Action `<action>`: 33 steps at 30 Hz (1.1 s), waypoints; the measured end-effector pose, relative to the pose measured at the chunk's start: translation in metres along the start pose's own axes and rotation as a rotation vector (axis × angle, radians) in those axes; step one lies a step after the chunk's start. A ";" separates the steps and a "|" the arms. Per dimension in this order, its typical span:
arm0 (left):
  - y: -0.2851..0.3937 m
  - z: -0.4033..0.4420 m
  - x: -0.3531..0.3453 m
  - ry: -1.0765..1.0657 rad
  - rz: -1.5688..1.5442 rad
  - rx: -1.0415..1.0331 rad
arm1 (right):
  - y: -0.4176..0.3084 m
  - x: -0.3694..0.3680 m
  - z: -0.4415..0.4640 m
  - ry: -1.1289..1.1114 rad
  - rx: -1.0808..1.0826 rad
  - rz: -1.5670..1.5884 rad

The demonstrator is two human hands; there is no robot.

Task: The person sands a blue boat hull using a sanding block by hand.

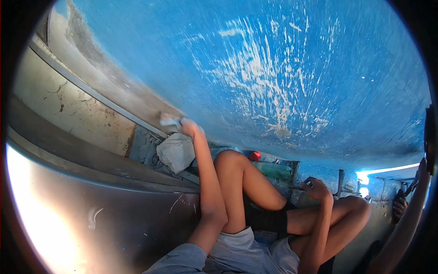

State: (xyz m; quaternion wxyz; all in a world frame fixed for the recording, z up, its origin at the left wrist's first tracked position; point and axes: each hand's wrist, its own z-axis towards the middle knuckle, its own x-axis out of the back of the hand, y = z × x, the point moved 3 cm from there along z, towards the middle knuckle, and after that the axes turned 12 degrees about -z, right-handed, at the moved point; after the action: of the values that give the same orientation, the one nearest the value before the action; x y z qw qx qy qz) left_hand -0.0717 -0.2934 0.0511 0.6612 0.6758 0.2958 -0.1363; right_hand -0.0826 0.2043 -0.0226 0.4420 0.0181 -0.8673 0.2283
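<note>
My left hand (188, 126) reaches to the lower edge of a blue painted wall (191, 77). It is closed on a small pale blue-and-white thing (170, 120) that is blurred, so its kind does not show. My right hand (318, 189) is raised above my bent leg, away from the wall. Its fingers are loosely curled and apart, with nothing visible in them. Just below my left hand lies a crumpled white bag or cloth (177, 153).
Pale scrape marks (260, 73) spread across the wall. Beyond my knees are a green bottle (276, 171) and a red object (255, 156). A brown metallic panel (150, 210) stands close on my left. At the right edge another person's hand (400, 206) and arm show.
</note>
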 end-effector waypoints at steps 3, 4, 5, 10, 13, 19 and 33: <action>0.046 -0.032 -0.021 -0.250 0.017 -0.275 | -0.003 0.001 -0.003 -0.037 -0.022 0.008; 0.046 -0.037 -0.024 -0.293 -0.008 -0.354 | -0.005 0.003 -0.005 -0.049 -0.022 0.029; 0.046 -0.042 -0.027 -0.339 -0.035 -0.431 | -0.007 0.005 -0.005 -0.058 -0.024 0.049; -0.053 0.024 0.034 -0.116 0.028 -0.069 | -0.001 0.002 -0.002 -0.018 -0.006 0.025; -0.044 0.016 0.029 -0.042 0.045 0.162 | -0.001 -0.001 0.000 -0.012 0.013 0.025; 0.019 -0.038 -0.010 -0.295 -0.012 -0.412 | -0.001 -0.003 -0.001 -0.041 -0.023 0.009; 0.053 -0.050 -0.021 -0.436 0.063 -0.357 | -0.001 -0.003 -0.001 -0.049 0.008 0.066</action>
State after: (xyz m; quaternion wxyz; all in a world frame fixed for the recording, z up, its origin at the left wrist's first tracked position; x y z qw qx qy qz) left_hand -0.0678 -0.2471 0.1109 0.8216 0.5125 0.1448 -0.2036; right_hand -0.0799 0.2032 -0.0247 0.4129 -0.0033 -0.8770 0.2456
